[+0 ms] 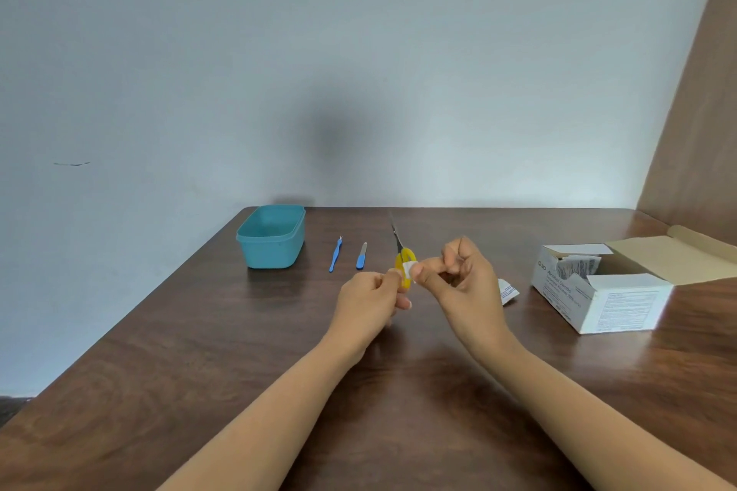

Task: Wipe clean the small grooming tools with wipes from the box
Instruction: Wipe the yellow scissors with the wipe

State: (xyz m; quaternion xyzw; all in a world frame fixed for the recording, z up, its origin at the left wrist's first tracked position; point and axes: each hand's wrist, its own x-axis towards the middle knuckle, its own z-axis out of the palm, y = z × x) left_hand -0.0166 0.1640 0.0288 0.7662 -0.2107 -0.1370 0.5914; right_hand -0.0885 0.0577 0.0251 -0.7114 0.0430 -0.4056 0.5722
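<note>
My left hand (373, 297) grips the yellow handles of small scissors (402, 257), whose blades point away toward the wall. My right hand (458, 275) pinches a small white wipe (409, 270) against the yellow handle. A blue cuticle tool (335, 254) and a blue-handled nail file (361, 255) lie on the dark wooden table (199, 351) to the left of the scissors. The open white box of alcohol swabs (602, 291) stands at the right, with packets showing inside.
A teal plastic tub (271, 237) sits at the back left of the table. A torn swab wrapper (507, 291) lies just right of my right hand. The wall runs behind the table, and a brown panel stands at the far right.
</note>
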